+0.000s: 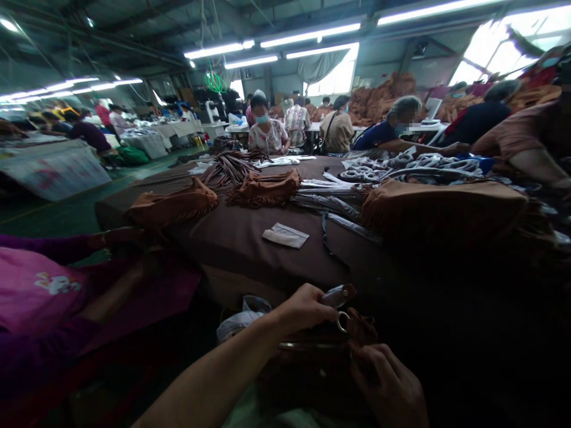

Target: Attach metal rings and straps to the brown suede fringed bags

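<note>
My left hand pinches a strap wrapped in pale film, whose brown end carries a round metal stud. Right beside its fingertips is a metal ring on a brown tab. Lower right, my right hand has its fingers closed on the brown bag just below that tab. A zipper runs across the bag, which lies close to my body. Deep shadow hides much of the bag and my right fingertips.
On the dark cloth-covered table lie fringed brown bags, wrapped straps, a white packet and a dark strip. A person in purple sleeves works at my left. Other people sit across the table.
</note>
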Motion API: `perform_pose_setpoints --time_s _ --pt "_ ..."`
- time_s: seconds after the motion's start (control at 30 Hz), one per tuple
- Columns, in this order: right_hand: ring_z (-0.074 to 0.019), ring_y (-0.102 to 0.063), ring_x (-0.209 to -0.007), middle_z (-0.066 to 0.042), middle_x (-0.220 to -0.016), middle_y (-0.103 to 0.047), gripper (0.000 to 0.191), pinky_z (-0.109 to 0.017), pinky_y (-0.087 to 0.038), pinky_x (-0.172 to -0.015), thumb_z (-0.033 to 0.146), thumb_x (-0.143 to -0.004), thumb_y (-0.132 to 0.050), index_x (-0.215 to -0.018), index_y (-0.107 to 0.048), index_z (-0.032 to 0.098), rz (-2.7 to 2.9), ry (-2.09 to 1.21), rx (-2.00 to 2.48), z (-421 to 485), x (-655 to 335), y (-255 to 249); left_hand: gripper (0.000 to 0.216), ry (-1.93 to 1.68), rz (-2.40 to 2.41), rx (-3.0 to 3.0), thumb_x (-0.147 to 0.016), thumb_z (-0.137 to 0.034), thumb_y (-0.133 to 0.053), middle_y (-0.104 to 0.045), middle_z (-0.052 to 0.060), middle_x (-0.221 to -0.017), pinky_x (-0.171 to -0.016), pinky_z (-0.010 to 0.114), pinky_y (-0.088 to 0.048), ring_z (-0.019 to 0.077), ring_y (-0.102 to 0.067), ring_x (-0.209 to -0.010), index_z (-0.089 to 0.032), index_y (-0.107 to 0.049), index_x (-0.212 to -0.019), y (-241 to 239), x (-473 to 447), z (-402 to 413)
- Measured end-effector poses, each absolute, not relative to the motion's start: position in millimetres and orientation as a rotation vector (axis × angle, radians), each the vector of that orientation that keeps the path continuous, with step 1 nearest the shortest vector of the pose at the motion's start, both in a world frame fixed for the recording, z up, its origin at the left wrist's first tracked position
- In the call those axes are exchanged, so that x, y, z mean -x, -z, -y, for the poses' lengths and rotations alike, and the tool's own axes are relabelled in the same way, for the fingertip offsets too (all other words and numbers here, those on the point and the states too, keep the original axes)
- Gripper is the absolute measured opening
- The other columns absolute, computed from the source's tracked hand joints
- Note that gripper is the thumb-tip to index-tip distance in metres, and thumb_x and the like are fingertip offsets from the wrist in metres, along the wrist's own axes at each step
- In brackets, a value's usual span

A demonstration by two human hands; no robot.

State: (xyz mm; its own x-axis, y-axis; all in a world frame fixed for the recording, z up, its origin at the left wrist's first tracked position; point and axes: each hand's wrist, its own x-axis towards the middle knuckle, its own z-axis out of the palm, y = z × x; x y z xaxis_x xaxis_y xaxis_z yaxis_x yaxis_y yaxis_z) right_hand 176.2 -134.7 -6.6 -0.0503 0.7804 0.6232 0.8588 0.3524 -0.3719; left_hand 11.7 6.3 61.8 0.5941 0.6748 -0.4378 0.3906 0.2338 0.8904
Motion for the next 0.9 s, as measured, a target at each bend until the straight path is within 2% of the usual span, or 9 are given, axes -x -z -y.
perform_pose_setpoints --time_s 0.2,0.27,0.37,0.47,0.73,0.9 --pt "-0.0113 -0.06 -0.06 0.001 -0.072 -0.061 0.007 -0.021 -0.047 -0.055 0.028 -0.09 -0.055 -0.086 -0.055 0.023 1.871 0.011 1.43 142.2 -184.7 -0.5 0.02 -0.224 -0.944 -1.371 -0.058 -0.028 -0.068 -0.041 -0.007 -0.042 -0.037 0.021 -0.018 0.0055 -0.031 -0.036 -0.016 -0.052 -0.055 -64.3 -28.0 -1.3" --pt "-0.0143 -0.062 -0.069 -0.001 -0.079 -0.063 0.01 -0.025 -0.05 -0.061 0.033 -0.09 -0.054 -0.089 -0.056 0.023 1.848 -0.026 1.48 138.7 -189.8 -8.4 0.02 -0.234 -0.902 -1.313 -0.057 -0.027 -0.069 -0.04 -0.008 -0.042 -0.036 0.02 -0.018 0.0049 -0.03 -0.035 -0.015 -0.053 -0.057 -65.9 -32.2 1.6" --pt "-0.0229 -0.061 -0.092 -0.007 -0.1 -0.064 0.03 -0.037 -0.05 -0.077 0.045 -0.087 -0.057 -0.108 -0.056 0.023 1.779 0.034 1.592 127.4 -199.9 -21.7 0.02 -0.201 -0.84 -1.205 -0.057 -0.027 -0.07 -0.04 -0.008 -0.042 -0.036 0.018 -0.019 0.0042 -0.029 -0.035 -0.015 -0.054 -0.058 -71.4 -38.4 6.9" --pt "-0.0252 -0.057 -0.102 -0.008 -0.11 -0.063 0.03 -0.04 -0.047 -0.085 0.041 -0.087 -0.058 -0.113 -0.056 0.025 1.918 -0.033 1.524 115.8 -207.9 -29.6 0.021 -0.177 -0.8 -1.118 -0.057 -0.026 -0.071 -0.038 -0.009 -0.041 -0.036 0.018 -0.02 0.0035 -0.027 -0.034 -0.015 -0.053 -0.057 -74.8 -43.6 10.5" --pt "-0.023 -0.057 -0.098 -0.008 -0.104 -0.063 0.024 -0.042 -0.042 -0.091 0.029 -0.087 -0.058 -0.109 -0.056 0.02 2.006 0.032 1.453 108.5 -205.4 -28.0 0.023 -0.202 -0.756 -0.926 -0.06 -0.028 -0.074 -0.034 -0.01 -0.042 -0.037 0.017 -0.017 0.0018 -0.022 -0.036 -0.011 -0.058 -0.064 -63.1 -42.9 10.6" --pt "-0.0238 -0.057 -0.098 -0.009 -0.104 -0.063 0.028 -0.044 -0.042 -0.092 0.029 -0.087 -0.058 -0.113 -0.054 0.019 2.017 0.054 1.423 105.6 -204.4 -24.9 0.024 -0.209 -0.746 -0.966 -0.057 -0.025 -0.076 -0.041 -0.008 -0.045 -0.037 0.017 -0.019 0.0026 -0.028 -0.038 -0.011 -0.061 -0.069 -68.2 -36.7 12.4"
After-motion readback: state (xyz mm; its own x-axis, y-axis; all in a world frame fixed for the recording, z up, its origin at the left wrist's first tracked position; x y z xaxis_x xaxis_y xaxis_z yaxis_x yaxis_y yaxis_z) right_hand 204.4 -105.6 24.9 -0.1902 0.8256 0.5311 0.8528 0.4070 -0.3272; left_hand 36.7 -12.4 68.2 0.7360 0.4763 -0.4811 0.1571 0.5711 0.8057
